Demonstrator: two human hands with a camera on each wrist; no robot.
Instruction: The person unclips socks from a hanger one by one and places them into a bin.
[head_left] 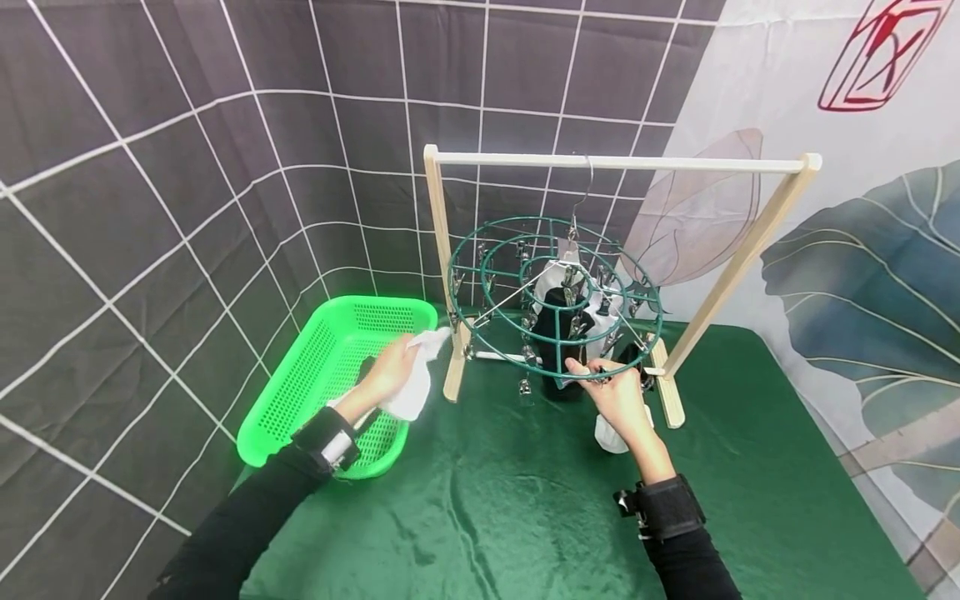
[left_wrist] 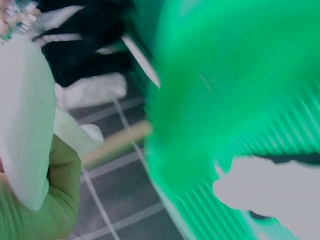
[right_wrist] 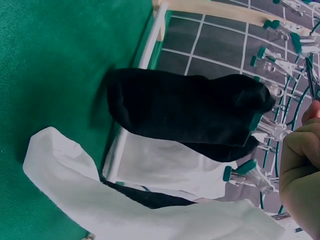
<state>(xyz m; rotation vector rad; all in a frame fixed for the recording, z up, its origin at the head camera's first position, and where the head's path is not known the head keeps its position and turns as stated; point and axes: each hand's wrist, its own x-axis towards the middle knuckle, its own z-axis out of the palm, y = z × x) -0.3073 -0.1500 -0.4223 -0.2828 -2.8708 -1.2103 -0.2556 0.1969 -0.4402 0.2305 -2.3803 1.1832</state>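
Note:
My left hand (head_left: 388,372) grips a white sock (head_left: 414,385), which hangs from the fingers beside the green basket (head_left: 255,417). In the left wrist view this sock (left_wrist: 25,120) dangles in front of the curled fingers. At the front rim of the round green drying hanger (head_left: 555,342), my right hand (head_left: 617,398) pinches a metal clip (right_wrist: 313,82), its fingertips partly out of the right wrist view. Black socks (right_wrist: 185,107) and white socks (right_wrist: 170,162) hang from other clips close to that hand.
A wooden rack (head_left: 622,162) carries the hanger by its hook, with its feet on the green tablecloth (head_left: 480,517). More white cloth (left_wrist: 270,195) lies in the basket. A dark grid-patterned curtain (head_left: 187,208) stands behind and to the left.

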